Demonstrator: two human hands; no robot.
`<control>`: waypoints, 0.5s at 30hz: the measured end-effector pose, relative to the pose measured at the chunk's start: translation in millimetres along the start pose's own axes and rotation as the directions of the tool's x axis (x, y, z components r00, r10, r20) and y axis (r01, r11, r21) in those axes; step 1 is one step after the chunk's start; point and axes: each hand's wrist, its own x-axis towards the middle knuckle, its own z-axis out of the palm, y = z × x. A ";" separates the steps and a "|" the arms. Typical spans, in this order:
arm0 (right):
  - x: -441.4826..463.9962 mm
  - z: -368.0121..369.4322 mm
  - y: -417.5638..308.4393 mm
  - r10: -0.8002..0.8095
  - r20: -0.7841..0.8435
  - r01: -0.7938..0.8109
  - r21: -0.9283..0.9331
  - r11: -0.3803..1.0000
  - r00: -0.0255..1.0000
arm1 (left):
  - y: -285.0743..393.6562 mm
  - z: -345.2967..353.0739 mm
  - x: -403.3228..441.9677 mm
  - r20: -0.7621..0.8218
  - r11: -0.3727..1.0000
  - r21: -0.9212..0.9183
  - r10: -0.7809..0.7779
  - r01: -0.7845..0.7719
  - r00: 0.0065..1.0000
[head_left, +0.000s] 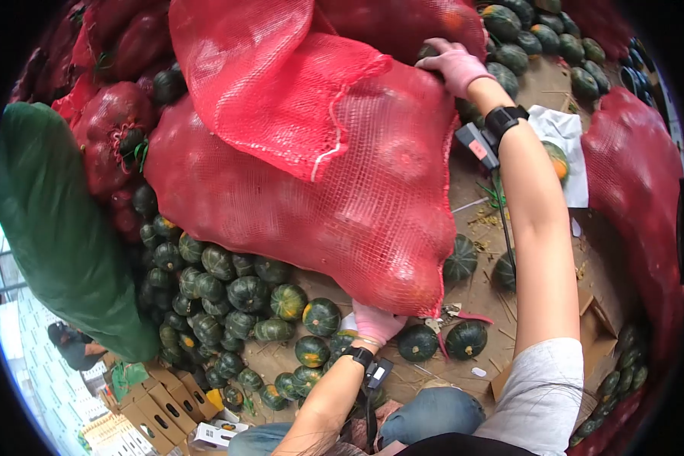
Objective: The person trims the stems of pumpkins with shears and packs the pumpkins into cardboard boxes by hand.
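Observation:
A full red mesh sack of squash (311, 205) lies across the middle, on and beside a heap of loose squash. My left hand (378, 323), in a pink glove, holds its near lower end from underneath; the fingers are hidden below the mesh. At the sack's far right corner, my right hand (460, 70), also gloved in pink, has its fingers bent over the mesh. A loose flap of red mesh (273, 91) is folded over the top of the sack. Red-handled shears (442, 328) lie near my left hand, partly among dark green squash (466, 339).
Loose green squash (248, 293) are piled at the left, with more at the far right. Another red sack (634, 167) stands right, a green sack (57, 228) left. Cardboard boxes (156, 406) sit lower left, near a person (72, 346). White paper (558, 140) lies by my right arm.

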 end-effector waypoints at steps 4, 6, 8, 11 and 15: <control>14.3 15.0 15.8 0.358 -0.064 -0.321 0.315 0.893 0.932 | -5.0 10.2 -0.3 0.031 0.999 -0.049 0.017 -0.015 0.999; 6.8 37.2 38.5 0.443 -0.221 -0.295 0.488 0.821 0.869 | -4.2 4.3 -1.7 0.023 0.999 -0.046 0.002 0.000 1.000; -4.8 40.6 39.8 0.497 -0.252 -0.256 0.620 0.742 0.831 | 2.8 -5.2 -0.4 0.021 0.998 -0.062 0.001 0.000 1.000; -20.3 41.6 41.1 0.657 -0.121 -0.236 0.872 0.428 0.744 | 3.7 -14.8 3.2 0.038 0.998 -0.056 0.028 -0.025 0.999; -64.2 22.5 31.7 0.620 0.024 0.068 0.990 -0.124 0.784 | 2.7 -9.3 4.0 0.001 0.999 -0.013 0.041 -0.041 0.999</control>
